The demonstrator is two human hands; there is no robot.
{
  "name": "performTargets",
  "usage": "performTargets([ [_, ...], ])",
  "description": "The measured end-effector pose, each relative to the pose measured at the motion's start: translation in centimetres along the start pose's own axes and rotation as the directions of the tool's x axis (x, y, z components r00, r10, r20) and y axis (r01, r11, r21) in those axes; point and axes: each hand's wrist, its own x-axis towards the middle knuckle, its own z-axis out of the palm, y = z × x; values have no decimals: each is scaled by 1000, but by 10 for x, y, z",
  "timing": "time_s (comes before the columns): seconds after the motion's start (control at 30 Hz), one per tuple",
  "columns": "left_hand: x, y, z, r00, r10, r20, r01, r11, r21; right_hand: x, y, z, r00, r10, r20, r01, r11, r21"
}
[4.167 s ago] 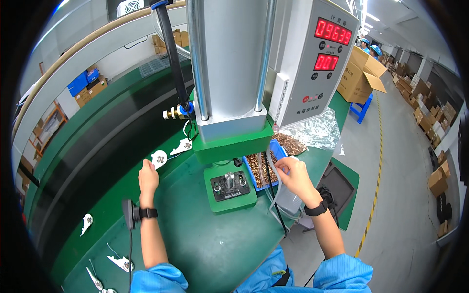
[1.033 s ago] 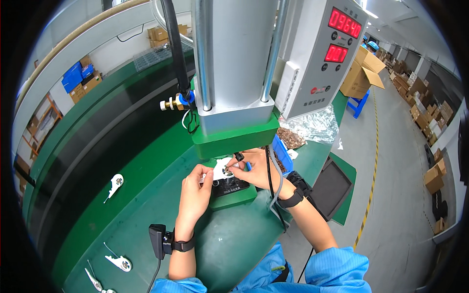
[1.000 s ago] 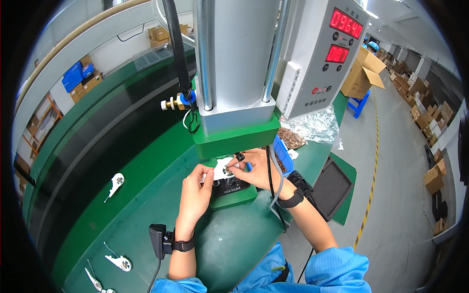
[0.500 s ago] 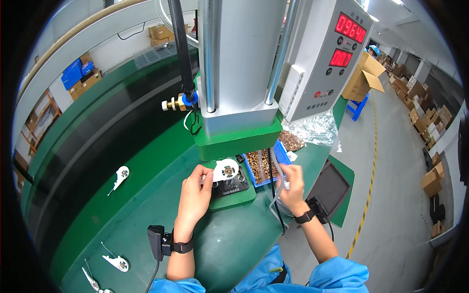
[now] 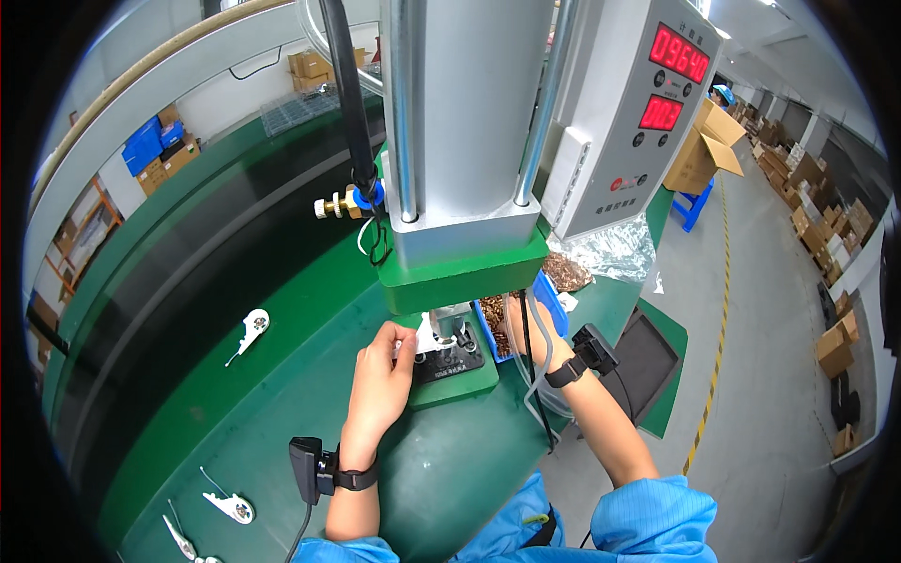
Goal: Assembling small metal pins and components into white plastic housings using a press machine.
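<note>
My left hand (image 5: 380, 366) pinches the tail of a white plastic part (image 5: 425, 336) that lies on the black fixture (image 5: 449, 362) of a press. A metal punch (image 5: 450, 322) is down on the part's round end and hides most of it. My right hand (image 5: 533, 330) reaches into a blue bin (image 5: 551, 305) full of small copper-coloured pieces (image 5: 494, 319). Its fingers are hidden among the pieces and behind a grey tube (image 5: 528, 361), so I cannot see what they hold.
The grey press body (image 5: 469, 113) rises over the fixture, with a control box (image 5: 619, 141) with red displays to its right. Similar white parts (image 5: 253, 326) lie on the green belt at left. Clear plastic bag (image 5: 615, 249) and dark tray (image 5: 648, 361) are at right.
The punch has come down onto the white part. My right hand has moved left into the blue bin. A white part on the belt has shifted slightly up and to the right.
</note>
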Motion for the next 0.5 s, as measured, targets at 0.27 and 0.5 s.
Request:
performTargets([
  [0.27, -2, -5, 8, 995, 49, -86, -48, 999, 11, 4, -2, 0, 962, 120, -246, -30, 940, 341],
  [0.5, 9, -12, -3, 993, -34, -111, 3, 964, -267, 0, -19, -44, 956, 218, -197, -91, 856, 509],
])
